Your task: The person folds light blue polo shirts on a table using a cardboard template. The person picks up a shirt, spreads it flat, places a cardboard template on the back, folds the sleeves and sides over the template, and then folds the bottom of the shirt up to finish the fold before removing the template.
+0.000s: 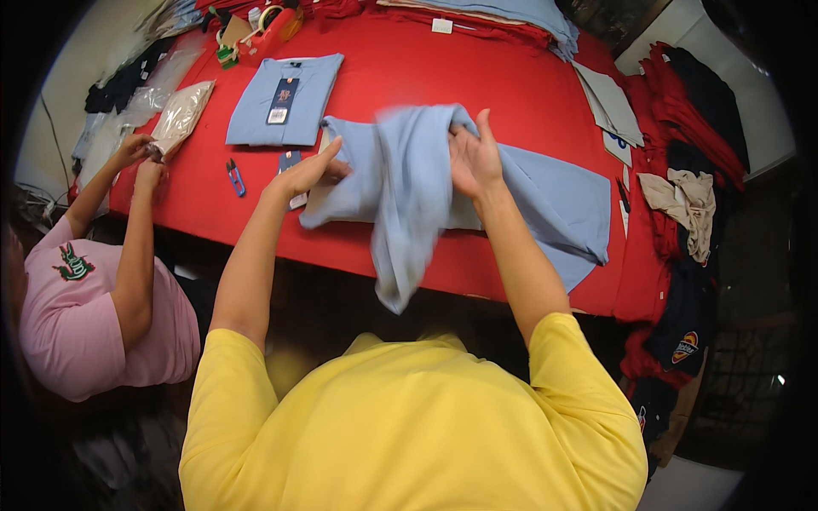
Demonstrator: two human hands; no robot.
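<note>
A light blue shirt (545, 209) lies across the near part of the red-covered table, one loose part of it lifted and blurred by motion, hanging over the front edge. At its left end is my left hand (308, 175), thumb and fingers apart, against the cloth beside a dark hang tag (290, 160). My right hand (477, 162) is on the other side of the raised cloth, palm showing and thumb stretched up; its fingertips touch the fabric and are partly hidden. A pale board edge shows under the shirt. Beyond lies a folded light blue shirt (311, 94) with a dark tag.
Blue thread snips (236, 178) and a red tape dispenser (271, 34) lie on the red table (409, 60). At left, a co-worker in a pink shirt (111, 307) handles a bagged beige garment (183, 115). White boards (607, 102) and piled garments (682, 111) stand at right.
</note>
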